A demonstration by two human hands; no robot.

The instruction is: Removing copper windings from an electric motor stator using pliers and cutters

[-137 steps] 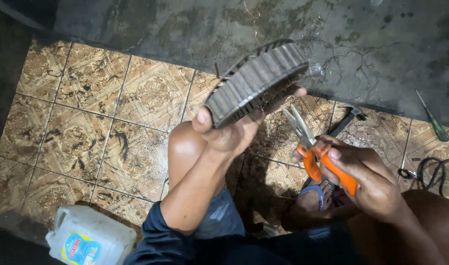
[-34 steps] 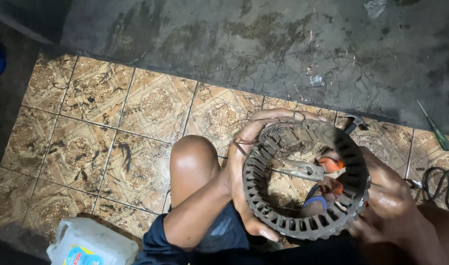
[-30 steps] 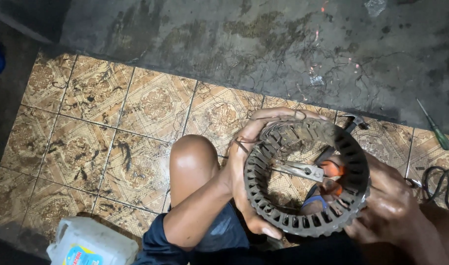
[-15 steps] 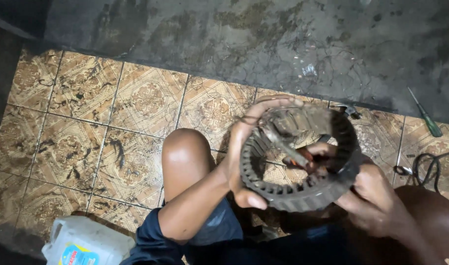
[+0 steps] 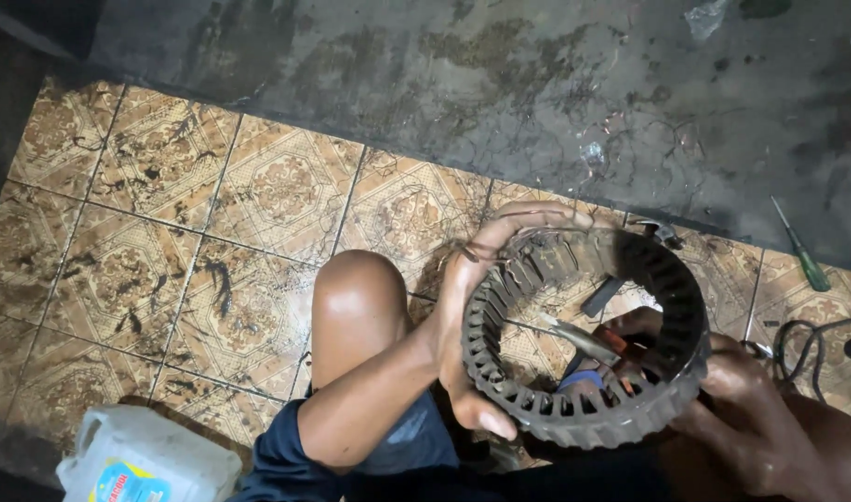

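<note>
Dark metal slotted ring point(image 5: 574, 423), a motor stator core, is held above the tiled floor point(image 5: 165, 251). The left hand point(image 5: 467, 307) grips its left rim. The right hand point(image 5: 751, 428) clasps pliers point(image 5: 584, 339) poking inside the ring.

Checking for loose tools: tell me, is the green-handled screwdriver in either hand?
No: the green-handled screwdriver lies on the floor, apart from the left hand and right hand.

A single head-worn camera looks steeply down, close over the person's lap, facing the tiled floor point(image 5: 165, 242) ahead.
</note>
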